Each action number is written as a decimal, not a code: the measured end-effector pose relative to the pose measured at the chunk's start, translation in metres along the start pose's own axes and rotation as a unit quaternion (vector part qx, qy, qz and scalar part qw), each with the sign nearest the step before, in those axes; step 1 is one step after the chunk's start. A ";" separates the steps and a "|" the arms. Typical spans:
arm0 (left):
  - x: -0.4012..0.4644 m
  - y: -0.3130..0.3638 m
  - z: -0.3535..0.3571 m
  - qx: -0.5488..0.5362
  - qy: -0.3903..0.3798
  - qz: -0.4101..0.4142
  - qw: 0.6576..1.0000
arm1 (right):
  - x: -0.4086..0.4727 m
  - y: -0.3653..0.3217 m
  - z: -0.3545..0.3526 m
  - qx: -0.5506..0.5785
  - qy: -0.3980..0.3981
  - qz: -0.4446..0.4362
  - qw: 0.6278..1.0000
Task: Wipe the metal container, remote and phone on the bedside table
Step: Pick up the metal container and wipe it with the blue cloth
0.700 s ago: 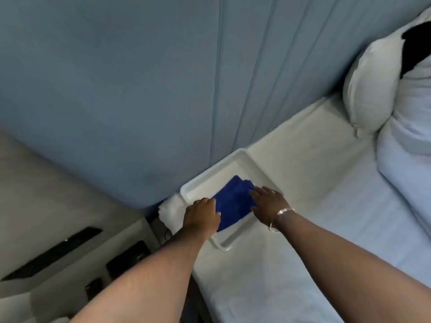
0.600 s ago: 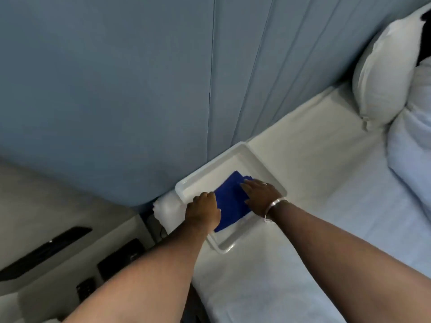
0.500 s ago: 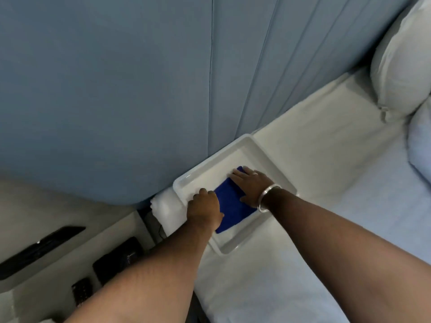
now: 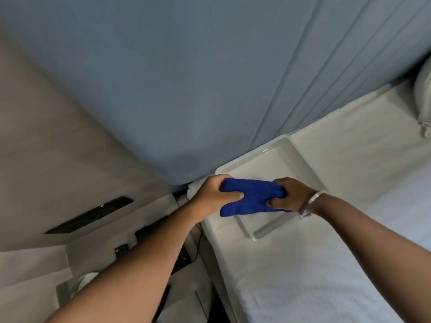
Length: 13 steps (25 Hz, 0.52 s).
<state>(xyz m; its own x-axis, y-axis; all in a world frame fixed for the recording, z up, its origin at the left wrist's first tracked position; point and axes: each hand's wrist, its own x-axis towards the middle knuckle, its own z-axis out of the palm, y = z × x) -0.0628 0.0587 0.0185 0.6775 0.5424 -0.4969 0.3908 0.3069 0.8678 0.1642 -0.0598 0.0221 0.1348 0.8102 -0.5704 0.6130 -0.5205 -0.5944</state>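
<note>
Left hand point(image 4: 213, 197) and right hand point(image 4: 290, 194) both clamped on blue cloth point(image 4: 250, 199), lifted above white tray point(image 4: 303, 159) on bed point(image 4: 326, 264). Bedside table point(image 4: 35, 287) at 7 o'clock, dark remote-like item point(image 4: 121, 249) on it; container, phone unclear.

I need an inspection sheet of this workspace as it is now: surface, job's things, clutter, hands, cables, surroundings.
Surface: white bed sheet; bedside table lower left, partly hidden by the left forearm.
Job's things: blue cloth held above white tray; a dark remote-like item by the table; metal container and phone not identifiable.
Clutter: nothing seen.
Hands: left hand and right hand both grip the cloth.
Cables: dark cable beside the bed.
Surroundings: blue headboard, pillow.
</note>
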 end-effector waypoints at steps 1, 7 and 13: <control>-0.021 -0.004 -0.019 -0.069 -0.006 -0.007 0.998 | -0.010 -0.020 0.015 0.062 -0.001 -0.014 0.998; -0.157 -0.097 -0.141 -0.195 0.176 -0.075 0.962 | -0.012 -0.156 0.179 0.276 -0.124 -0.011 0.953; -0.287 -0.241 -0.249 -0.256 0.290 -0.220 0.896 | 0.015 -0.256 0.378 0.150 -0.216 0.019 0.964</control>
<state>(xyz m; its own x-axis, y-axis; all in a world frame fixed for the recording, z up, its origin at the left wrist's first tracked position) -0.5069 0.0240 -0.0464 0.0330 0.5503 -0.8343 0.1034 0.8284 0.5505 -0.2849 -0.0160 -0.0486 -0.2245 0.6342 -0.7399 0.3518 -0.6553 -0.6685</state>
